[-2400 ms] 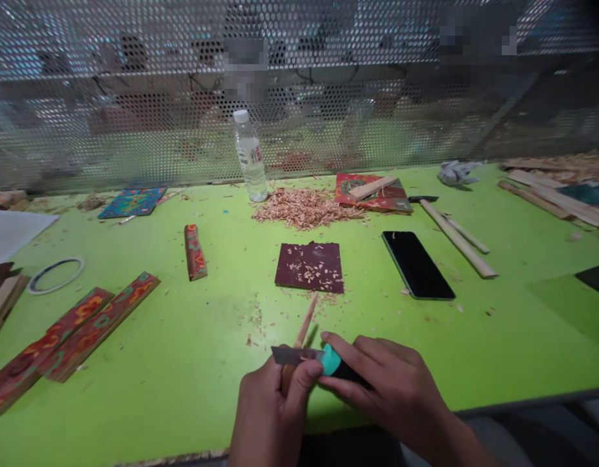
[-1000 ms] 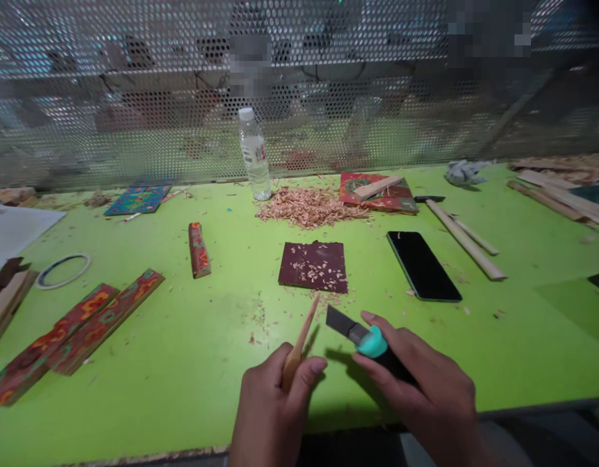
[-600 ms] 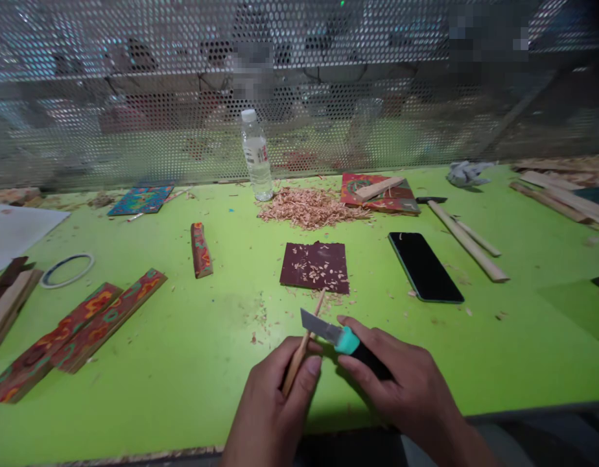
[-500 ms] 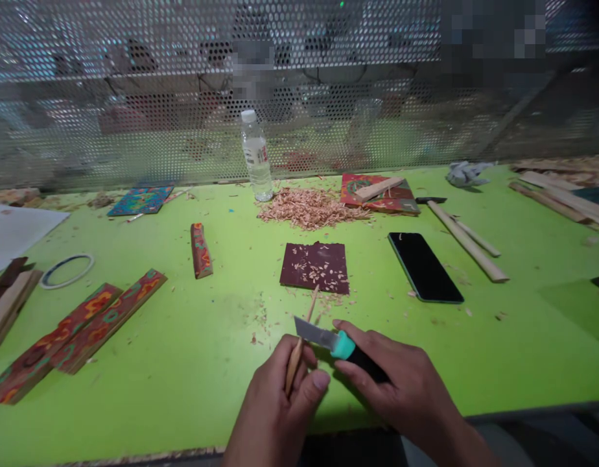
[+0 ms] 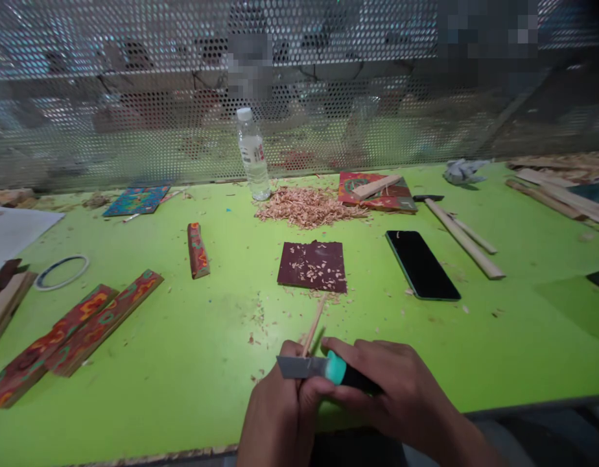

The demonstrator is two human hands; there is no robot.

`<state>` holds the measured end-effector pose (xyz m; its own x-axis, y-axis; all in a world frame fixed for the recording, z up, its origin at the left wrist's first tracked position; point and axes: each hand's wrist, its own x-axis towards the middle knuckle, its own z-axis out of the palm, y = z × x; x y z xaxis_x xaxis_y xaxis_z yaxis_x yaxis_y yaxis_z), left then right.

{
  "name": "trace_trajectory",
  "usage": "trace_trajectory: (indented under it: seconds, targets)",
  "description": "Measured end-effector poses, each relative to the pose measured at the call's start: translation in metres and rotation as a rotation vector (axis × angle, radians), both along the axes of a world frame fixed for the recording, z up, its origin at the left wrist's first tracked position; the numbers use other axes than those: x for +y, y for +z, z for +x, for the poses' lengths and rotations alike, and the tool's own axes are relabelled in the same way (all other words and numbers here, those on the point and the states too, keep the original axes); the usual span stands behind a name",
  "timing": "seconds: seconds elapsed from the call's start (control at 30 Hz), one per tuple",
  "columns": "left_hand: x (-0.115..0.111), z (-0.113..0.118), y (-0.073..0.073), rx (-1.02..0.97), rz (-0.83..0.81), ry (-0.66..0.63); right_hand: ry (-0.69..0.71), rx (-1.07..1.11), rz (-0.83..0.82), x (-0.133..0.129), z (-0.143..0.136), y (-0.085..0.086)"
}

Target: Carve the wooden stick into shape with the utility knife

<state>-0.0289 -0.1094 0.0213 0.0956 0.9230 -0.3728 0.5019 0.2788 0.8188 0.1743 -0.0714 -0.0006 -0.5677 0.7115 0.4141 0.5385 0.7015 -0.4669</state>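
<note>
Near the table's front edge, my left hand is closed round a thin wooden stick, whose pale end points away from me, up and slightly right. My right hand grips a utility knife with a black and turquoise handle. Its wide grey blade lies across the stick at my left fingers and points left. My left thumb is close to the blade's base. Beyond the hands a dark red sheet lies flat with wood chips on it.
A black phone and wooden sticks lie to the right. A water bottle stands behind, beside a shavings pile. Painted wood strips and a tape ring are at left. Perforated metal screen behind.
The knife has moved down and left, with its blade now over the left fingers. Both hands have drawn closer together, and more of the stick shows beyond them.
</note>
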Motion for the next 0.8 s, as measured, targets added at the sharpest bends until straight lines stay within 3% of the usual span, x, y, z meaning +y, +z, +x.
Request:
trace_trajectory:
  seconds: [0.63, 0.8]
  targets:
    - [-0.0018, 0.0058, 0.0009, 0.012, 0.051, 0.091, -0.139, -0.024, 0.202, -0.0029, -0.0014, 0.0064]
    - [0.0000, 0.0066, 0.0060, -0.035, -0.018, 0.139, -0.218, -0.001, 0.210, -0.0066, 0.0055, 0.0053]
